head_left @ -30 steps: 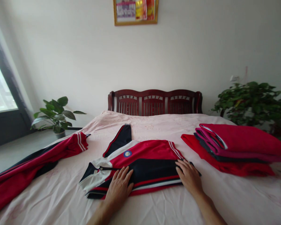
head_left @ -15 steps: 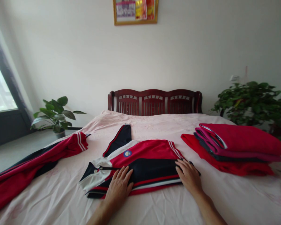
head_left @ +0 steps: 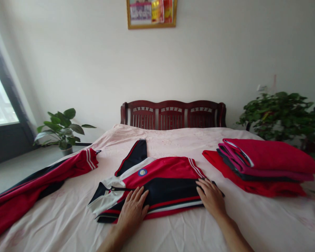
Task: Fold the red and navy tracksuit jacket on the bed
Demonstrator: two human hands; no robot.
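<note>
A track jacket in red, navy and white lies on the bed, its white collar to the left and a round blue badge on the chest. The sleeve nearer me is folded across its body; the far sleeve stretches out toward the headboard. My left hand rests flat on the folded sleeve near the collar, fingers extended. Flat on the cuff end by the hem lies my right hand, fingers also stretched out. Neither hand grips the cloth.
On the left of the bed lies another red and navy garment. A stack of folded red, pink and dark clothes sits at the right. Beyond are a wooden headboard and potted plants on both sides. A pale pink sheet covers the bed.
</note>
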